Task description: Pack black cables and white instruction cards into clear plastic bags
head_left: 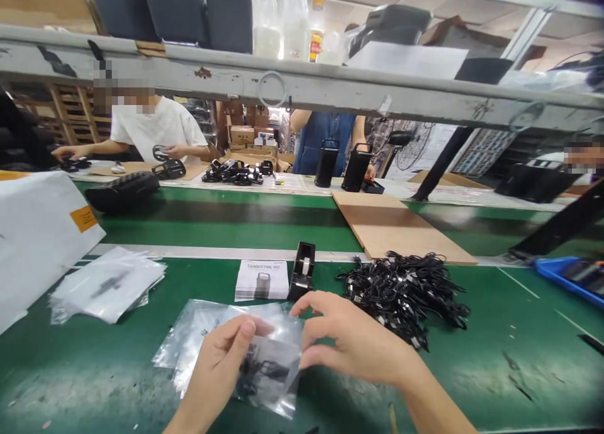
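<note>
My left hand is closed on a clear plastic bag, thumb on top. Through the film I make out a printed leaflet and a dark shape, perhaps a cable. At the bag's right edge, my right hand has its fingers curved and apart; whether they touch the film is hard to see. Flat under the left hand lie more clear bags. Beyond them are a stack of "Thunder Trail Pro" booklets and a black tape dispenser. A heap of black cables lies right of my hands.
Filled bags lie at left beside a white sack. A wooden board and blue tray are at right. Two black speakers stand across the bench, where co-workers work. A shelf beam spans overhead.
</note>
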A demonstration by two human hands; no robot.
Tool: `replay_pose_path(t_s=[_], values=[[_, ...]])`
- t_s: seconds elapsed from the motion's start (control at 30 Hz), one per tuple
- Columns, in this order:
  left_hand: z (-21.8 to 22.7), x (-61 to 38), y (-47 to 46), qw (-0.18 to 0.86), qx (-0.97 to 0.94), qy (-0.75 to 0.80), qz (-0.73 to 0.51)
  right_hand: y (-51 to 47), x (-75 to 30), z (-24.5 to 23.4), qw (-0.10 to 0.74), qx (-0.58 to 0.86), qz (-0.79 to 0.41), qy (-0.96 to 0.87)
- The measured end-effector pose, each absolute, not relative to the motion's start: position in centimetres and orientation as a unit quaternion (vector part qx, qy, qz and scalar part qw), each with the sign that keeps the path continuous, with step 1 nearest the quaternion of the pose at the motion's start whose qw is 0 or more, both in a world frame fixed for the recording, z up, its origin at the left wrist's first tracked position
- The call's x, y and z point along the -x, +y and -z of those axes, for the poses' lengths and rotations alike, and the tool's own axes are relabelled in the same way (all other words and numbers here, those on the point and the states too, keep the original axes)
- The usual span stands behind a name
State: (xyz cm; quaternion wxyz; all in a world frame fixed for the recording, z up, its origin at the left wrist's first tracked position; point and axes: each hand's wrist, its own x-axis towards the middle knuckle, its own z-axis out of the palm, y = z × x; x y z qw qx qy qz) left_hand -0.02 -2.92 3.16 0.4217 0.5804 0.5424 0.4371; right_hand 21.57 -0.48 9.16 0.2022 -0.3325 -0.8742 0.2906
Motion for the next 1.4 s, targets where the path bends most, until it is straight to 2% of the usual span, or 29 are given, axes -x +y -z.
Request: replay_pose_path(t_s=[0.07,0.17,0.23,0.4,0.6,0.87,0.97,1.1,1.17,1.27,1.4], values=[[-2.8,-0.2,-3.0,0.416,-0.572,0.545,-0.451,-0.7,-21.7,-8.3,0.241,0.360,-0.314,-0.844],[-2.2,-1.0,-2.8,0.423,-0.538,0.550,-0.480,-1.2,-21.4,-6.3,0.376,0.394,-0.413,-0.730],[-1.7,-1.3,-2.4,0.433,-0.514,0.557,-0.488,-1.5,-20.8,-4.5,0.419,0.429,-0.462,-0.653],[-0.4,-1.2,-1.2,0.478,-0.510,0.544,-0.465,-1.1,-19.5,-1.8,0.380,0.512,-0.479,-0.603],[-0.2,-1.0,-0.2,0.492,-0.510,0.566,-0.421,0.2,-19.8,-2.1,0.365,0.487,-0.462,-0.645],[-0.4,-0.7,0.7,0.657,-0.313,0.492,-0.478,0.7,-21.3,-0.5,0.383,0.431,-0.369,-0.729],[0.2,-1.5,0.7,0.629,-0.362,0.542,-0.424,0.8,-21.5,0.0,0.387,0.420,-0.332,-0.751],[0.6,-2.2,0.4,0.606,-0.372,0.563,-0.421,2.5,-21.2,0.7,0.447,0.570,-0.323,-0.610],[0.7,-2.3,0.3,0.605,-0.357,0.562,-0.436,3.8,-21.1,1.2,0.425,0.615,-0.331,-0.576],[0.7,-2.2,0.2,0.595,-0.333,0.570,-0.458,5.3,-21.6,1.6,0.374,0.597,-0.330,-0.629],[0.9,-1.9,0.0,0.564,-0.319,0.591,-0.481,5.5,-23.2,1.1,0.348,0.574,-0.351,-0.653]])
